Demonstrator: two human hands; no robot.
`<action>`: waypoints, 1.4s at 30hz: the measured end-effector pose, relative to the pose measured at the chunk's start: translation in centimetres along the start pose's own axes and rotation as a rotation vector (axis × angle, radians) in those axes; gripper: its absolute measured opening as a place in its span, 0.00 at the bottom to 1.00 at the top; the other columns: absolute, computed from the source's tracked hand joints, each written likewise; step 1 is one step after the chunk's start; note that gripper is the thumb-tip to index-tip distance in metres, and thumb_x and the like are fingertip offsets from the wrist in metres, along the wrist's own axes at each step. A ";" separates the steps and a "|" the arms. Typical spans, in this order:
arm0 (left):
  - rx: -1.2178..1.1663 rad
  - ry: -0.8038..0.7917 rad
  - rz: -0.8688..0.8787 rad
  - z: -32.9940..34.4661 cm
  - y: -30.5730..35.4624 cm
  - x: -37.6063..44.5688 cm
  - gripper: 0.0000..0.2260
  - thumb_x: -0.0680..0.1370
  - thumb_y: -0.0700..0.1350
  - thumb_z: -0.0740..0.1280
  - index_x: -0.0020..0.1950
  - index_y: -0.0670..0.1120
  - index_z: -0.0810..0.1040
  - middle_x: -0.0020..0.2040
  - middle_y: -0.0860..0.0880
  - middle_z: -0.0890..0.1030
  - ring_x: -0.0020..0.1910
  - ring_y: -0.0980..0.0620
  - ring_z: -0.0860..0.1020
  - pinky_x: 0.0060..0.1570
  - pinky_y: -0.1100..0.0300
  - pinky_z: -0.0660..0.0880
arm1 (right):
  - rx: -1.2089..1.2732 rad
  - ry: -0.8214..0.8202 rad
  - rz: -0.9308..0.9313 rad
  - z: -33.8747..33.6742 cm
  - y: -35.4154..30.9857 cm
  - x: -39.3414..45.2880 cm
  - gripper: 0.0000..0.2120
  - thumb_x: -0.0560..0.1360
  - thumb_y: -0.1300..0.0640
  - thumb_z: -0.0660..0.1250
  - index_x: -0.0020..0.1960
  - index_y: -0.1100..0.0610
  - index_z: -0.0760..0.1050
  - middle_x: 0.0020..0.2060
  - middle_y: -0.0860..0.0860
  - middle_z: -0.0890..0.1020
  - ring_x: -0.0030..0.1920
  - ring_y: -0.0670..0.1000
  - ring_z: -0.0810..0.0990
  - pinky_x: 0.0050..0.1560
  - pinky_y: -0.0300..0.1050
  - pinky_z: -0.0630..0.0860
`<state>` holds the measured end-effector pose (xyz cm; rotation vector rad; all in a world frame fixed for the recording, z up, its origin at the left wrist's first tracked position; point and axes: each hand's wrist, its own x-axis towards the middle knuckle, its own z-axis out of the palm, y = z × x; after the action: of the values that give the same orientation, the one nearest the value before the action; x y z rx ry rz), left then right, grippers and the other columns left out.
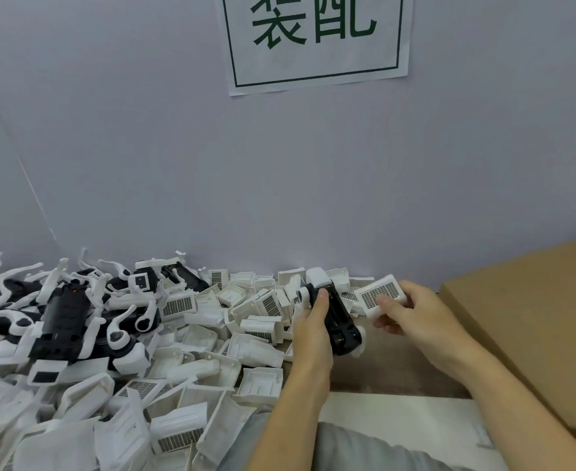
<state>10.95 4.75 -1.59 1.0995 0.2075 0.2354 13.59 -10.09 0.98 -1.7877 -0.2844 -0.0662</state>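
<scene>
1. My left hand (pixel 314 329) is wrapped around the black body (pixel 342 329). The thumb lies along its top and the other fingers curl underneath, so it is clamped firmly.
2. The body sits just above the table edge, slanting away from me. A white piece (pixel 319 277) is on its far end.
3. My right hand (pixel 416 317) pinches a white grille cover (pixel 378 295). The thumb presses on the meshed face and the fingers curl behind it.
4. The cover is just beside the body's right flank, close but apart from it as far as I can see.
5. I judge this to be the fitting step: a cover is picked and the body is presented, but the two are not yet joined.
6. The next move calls for turning the cover so its open side faces the body, lining up its edges with the seat, then pressing it home while my left hand braces against the push.
7. I cannot tell from here which face of the body takes the cover, since my left thumb hides part of it.
8. The pile of loose white covers (pixel 212 334) lies left of my hands, with finished black-and-white units (pixel 62 311) heaped farther left.
9. A cardboard box (pixel 535 317) stands on my right, and a paper sign (pixel 317 39) hangs on the wall ahead.
</scene>
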 end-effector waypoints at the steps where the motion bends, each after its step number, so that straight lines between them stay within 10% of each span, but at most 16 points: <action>1: 0.010 -0.053 -0.023 0.1 0.0 -0.3 0.16 0.83 0.54 0.62 0.59 0.45 0.81 0.52 0.40 0.86 0.46 0.45 0.85 0.39 0.57 0.80 | -0.039 -0.077 -0.018 -0.4 -0.7 0.0 0.05 0.81 0.60 0.65 0.54 0.54 0.78 0.46 0.53 0.86 0.40 0.49 0.85 0.43 0.43 0.80; 6: 0.059 -0.273 -0.086 0.5 -0.1 -1.0 0.25 0.83 0.60 0.56 0.56 0.42 0.84 0.51 0.40 0.86 0.47 0.44 0.84 0.53 0.48 0.79 | -0.394 -0.312 -0.083 -0.3 -2.9 -0.9 0.08 0.76 0.57 0.72 0.52 0.48 0.76 0.45 0.47 0.85 0.41 0.42 0.84 0.41 0.34 0.78; 14: 0.239 -0.304 0.027 0.6 -0.8 -0.8 0.16 0.84 0.54 0.61 0.65 0.47 0.80 0.57 0.45 0.85 0.59 0.47 0.83 0.65 0.47 0.76 | -0.409 0.050 -0.113 -0.3 -2.0 -0.3 0.15 0.71 0.52 0.78 0.51 0.46 0.74 0.42 0.48 0.81 0.38 0.44 0.82 0.33 0.31 0.70; 27: 0.260 -0.207 0.092 0.3 -1.3 -0.3 0.11 0.83 0.52 0.63 0.62 0.52 0.80 0.52 0.51 0.87 0.49 0.56 0.85 0.39 0.69 0.77 | -0.356 -0.072 -0.058 0.1 -0.5 -0.4 0.09 0.75 0.54 0.74 0.52 0.49 0.74 0.34 0.51 0.85 0.38 0.47 0.84 0.50 0.52 0.81; 34: 0.154 -0.217 0.092 0.2 -1.0 -0.3 0.13 0.82 0.51 0.64 0.62 0.47 0.81 0.54 0.47 0.86 0.54 0.48 0.85 0.59 0.50 0.80 | -0.157 -0.038 0.010 0.6 -0.1 -0.2 0.07 0.75 0.54 0.74 0.52 0.53 0.82 0.44 0.50 0.86 0.45 0.49 0.85 0.47 0.44 0.81; 42: 0.157 -0.229 0.132 -0.2 -1.0 -0.1 0.10 0.83 0.46 0.64 0.60 0.46 0.82 0.53 0.47 0.87 0.53 0.48 0.85 0.49 0.55 0.83 | 0.128 -0.260 0.043 1.0 1.7 -0.4 0.10 0.82 0.57 0.63 0.59 0.53 0.82 0.51 0.48 0.87 0.54 0.47 0.85 0.49 0.39 0.78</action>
<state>10.89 4.43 -2.56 1.2881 -0.0528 0.2116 13.45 -9.57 -0.97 -1.6741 -0.4269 0.2119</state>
